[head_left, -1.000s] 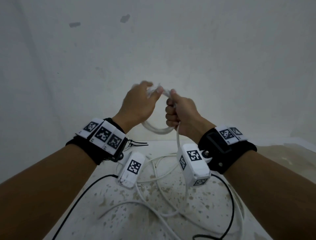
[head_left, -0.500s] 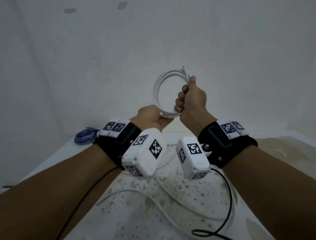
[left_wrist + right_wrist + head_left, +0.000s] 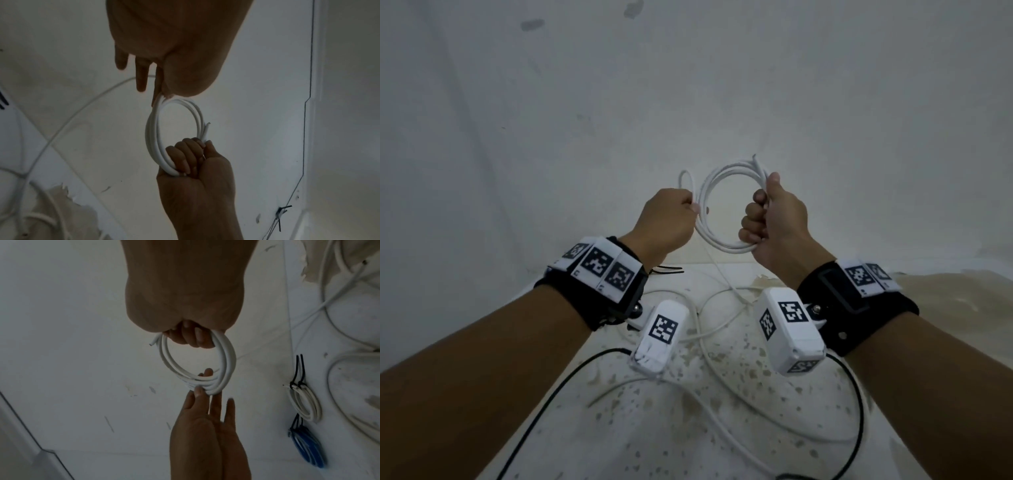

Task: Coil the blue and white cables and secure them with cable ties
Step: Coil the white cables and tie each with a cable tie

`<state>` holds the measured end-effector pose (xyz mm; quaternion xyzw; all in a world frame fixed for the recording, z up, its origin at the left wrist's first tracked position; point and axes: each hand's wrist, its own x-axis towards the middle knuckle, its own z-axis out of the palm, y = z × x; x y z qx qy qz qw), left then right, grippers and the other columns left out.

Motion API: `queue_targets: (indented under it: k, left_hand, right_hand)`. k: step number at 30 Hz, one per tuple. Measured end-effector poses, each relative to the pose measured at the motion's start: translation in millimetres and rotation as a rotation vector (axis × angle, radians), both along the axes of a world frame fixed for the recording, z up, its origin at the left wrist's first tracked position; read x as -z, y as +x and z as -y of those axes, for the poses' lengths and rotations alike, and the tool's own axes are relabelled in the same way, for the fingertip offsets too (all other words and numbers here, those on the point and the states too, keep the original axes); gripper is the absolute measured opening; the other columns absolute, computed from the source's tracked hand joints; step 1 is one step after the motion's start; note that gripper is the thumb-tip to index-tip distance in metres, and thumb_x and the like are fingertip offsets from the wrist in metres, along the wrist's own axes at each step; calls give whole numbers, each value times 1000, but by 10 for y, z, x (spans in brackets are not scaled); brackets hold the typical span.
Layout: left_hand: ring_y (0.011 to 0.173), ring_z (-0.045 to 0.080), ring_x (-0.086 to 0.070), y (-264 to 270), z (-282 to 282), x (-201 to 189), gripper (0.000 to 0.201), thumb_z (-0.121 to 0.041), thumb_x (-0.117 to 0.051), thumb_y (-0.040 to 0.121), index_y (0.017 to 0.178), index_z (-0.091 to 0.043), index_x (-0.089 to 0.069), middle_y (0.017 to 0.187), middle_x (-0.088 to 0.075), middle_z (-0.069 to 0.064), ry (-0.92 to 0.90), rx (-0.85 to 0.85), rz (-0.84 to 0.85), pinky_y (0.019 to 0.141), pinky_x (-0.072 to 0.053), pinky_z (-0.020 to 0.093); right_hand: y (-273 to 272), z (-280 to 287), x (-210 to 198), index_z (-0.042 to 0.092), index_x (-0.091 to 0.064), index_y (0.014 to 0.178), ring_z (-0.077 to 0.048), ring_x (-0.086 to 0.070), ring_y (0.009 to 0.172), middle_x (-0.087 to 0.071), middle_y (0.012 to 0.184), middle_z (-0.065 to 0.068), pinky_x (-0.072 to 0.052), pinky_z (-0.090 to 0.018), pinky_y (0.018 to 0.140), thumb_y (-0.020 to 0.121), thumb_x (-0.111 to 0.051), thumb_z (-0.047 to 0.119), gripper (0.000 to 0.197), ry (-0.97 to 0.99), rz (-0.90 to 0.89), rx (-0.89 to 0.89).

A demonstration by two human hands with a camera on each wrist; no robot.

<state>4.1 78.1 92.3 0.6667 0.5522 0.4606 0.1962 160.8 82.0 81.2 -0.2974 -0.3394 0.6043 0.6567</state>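
Since the earlier frame, the left hand [image 3: 666, 222] has been raised to pinch the white coil's [image 3: 726, 205] left side. Loose white cable [image 3: 722, 387] is spread on the speckled bench [image 3: 688, 428], partly hidden by both wrists. Farther off, the coil is gripped in the fisted right hand [image 3: 774, 222] before the wall [image 3: 688, 102].

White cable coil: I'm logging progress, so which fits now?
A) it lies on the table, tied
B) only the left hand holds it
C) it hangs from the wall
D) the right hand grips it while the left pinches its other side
D: the right hand has its grip round the white cable coil, while the left hand pinches the opposite side.
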Motion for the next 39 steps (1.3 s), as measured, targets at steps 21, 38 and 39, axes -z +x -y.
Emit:
queue_targets:
  k: [21, 38, 39]
  left_hand:
    - [58, 8, -57, -76, -68, -336, 31, -18, -42, 105, 95, -5, -68, 83, -67, 1, 208, 182, 331, 62, -54, 24]
    - [53, 16, -39, -167, 52, -614, 29, -21, -41, 105, 123, -16, -63, 70, -51, -2, 182, 367, -273, 45, -39, 27]
    - [53, 19, -40, -157, 59, -626, 29, -25, -43, 104, 121, -16, -64, 67, -49, -3, 204, 359, -302, 44, -39, 27]
  right_hand:
    - [-224, 85, -128, 20, -38, 65, -11, -16, 39, -26, 47, 5, -14, -22, 40, 103, -37, 48, 47, 108, 155, -31]
    - [-237, 113, -55, 19, -39, 66, -12, -20, 43, -28, 50, 5, -18, -24, 42, 104, -36, 47, 47, 201, 333, -71]
    - [-244, 112, -52, 19, -39, 66, -12, -20, 43, -28, 51, 5, -18, -24, 42, 104, -36, 46, 47, 211, 349, -72]
